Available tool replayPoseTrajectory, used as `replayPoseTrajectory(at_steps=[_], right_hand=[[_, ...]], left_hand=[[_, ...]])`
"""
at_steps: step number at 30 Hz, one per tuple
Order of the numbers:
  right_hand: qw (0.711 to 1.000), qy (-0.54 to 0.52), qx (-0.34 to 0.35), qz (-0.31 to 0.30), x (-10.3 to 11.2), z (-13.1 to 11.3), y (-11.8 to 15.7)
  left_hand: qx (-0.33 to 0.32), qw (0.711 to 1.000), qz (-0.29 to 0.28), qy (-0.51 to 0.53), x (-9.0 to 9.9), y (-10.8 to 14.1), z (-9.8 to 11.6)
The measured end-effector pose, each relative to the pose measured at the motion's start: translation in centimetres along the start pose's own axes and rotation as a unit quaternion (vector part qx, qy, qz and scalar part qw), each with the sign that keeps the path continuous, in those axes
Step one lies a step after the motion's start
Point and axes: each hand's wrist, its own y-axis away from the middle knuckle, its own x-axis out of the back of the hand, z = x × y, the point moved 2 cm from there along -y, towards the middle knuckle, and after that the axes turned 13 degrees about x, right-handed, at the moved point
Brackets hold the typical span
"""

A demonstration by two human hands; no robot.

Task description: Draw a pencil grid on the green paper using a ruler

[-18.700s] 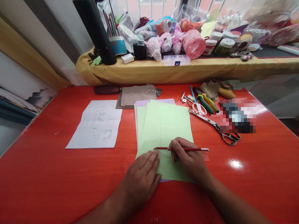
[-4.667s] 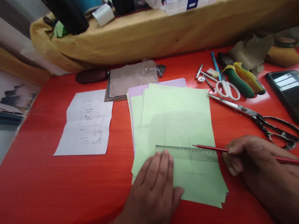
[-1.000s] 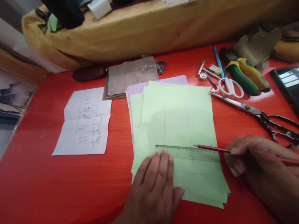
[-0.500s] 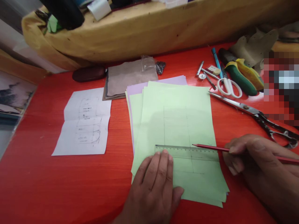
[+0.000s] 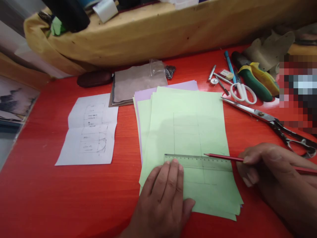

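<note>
In the head view, the clear, straight plastic ruler (image 5: 195,160) lay across thin green rectangular paper (image 5: 187,105), probably light, stiff, slippery, best pressed mid-length; the left hand (image 5: 160,195), fingers flat, close-set, pinned it, while the right hand (image 5: 272,168) pinched a slim red pencil (image 5: 225,157).

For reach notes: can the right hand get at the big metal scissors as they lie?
Likely yes: nothing lies on the big metal scissors, and the right hand is close to their handles. It holds the red pencil, which may hinder a grip.
</note>
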Motion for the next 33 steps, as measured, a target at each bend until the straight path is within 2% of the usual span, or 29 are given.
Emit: replayPoseTrajectory(at_steps=[13, 25, 33], right_hand=[[0.998, 0.040, 0.040, -0.036, 0.45, -0.11, -0.03], [0.999, -0.024, 0.030, -0.001, 0.05, 0.09, 0.08], [0.997, -0.069, 0.016, -0.011, 0.39, 0.54, 0.43]], left_hand=[[-0.001, 1.000, 0.007, 0.003, -0.25, 0.07, -0.12], [0.011, 1.000, 0.023, 0.017, -0.32, 0.14, 0.10], [0.008, 1.000, 0.023, 0.001, -0.19, 0.01, 0.16]])
